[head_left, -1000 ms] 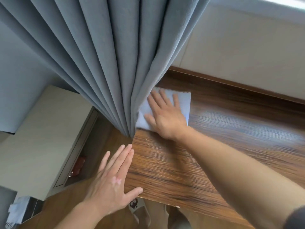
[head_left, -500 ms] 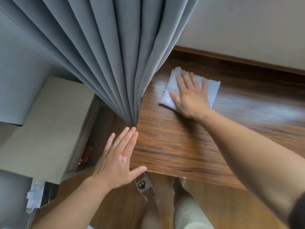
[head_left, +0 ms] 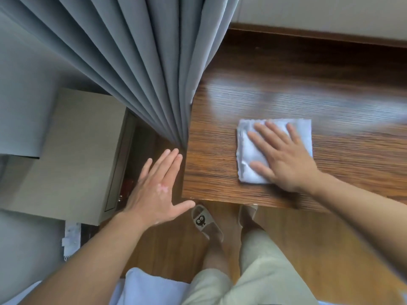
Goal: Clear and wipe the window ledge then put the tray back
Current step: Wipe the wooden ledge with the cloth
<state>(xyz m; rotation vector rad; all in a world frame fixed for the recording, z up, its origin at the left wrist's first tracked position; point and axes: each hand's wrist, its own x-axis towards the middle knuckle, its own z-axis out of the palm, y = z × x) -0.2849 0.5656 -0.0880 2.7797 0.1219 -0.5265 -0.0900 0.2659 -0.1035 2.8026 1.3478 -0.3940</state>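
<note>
Brown wooden window ledge (head_left: 308, 89), seemingly cleared, is being wiped with a white folded cloth (head_left: 248, 160) pressed flat under spread fingers (head_left: 262, 143) of the right hand (head_left: 290, 164); the tray's return is left.

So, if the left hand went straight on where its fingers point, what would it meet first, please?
Probably the grey curtain: the left hand points at the lowest folds, beside the ledge corner. Depth is unclear, so it might pass beneath.
</note>
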